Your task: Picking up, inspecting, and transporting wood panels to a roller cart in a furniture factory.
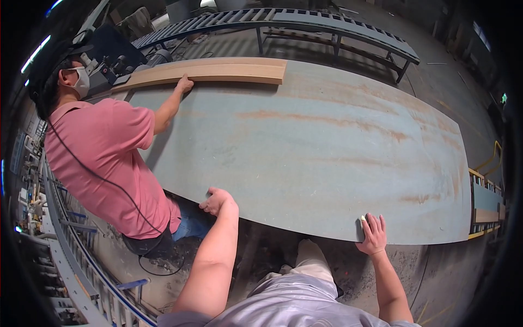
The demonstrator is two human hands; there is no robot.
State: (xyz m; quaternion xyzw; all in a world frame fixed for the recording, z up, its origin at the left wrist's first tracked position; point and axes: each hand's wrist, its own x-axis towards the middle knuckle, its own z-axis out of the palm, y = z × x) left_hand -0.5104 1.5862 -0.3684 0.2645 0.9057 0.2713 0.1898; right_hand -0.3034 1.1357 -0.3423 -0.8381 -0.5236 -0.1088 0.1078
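A large pale blue-green table top [305, 163], worn brown in streaks, spreads in front of me. My left hand [219, 200] rests at its near edge, loosely bent with the fingers pointing left, and holds nothing that I can see. Farther right along that edge, my right hand [372, 233] lies flat with its fingers stretched out; a pale yellow wrap shows on one finger. Both hands are apart from the long light-brown wooden boards [234, 71] along the far side of the table top. A co-worker's hand [185, 84] touches the near side of those boards.
On my left a person in a pink shirt [103, 163] leans over the table corner. A machine [117, 60] stands at the boards' left end. Beyond is a roller conveyor [261, 19]; more rollers [103, 289] run at lower left. Stacked boards [486, 210] sit at right.
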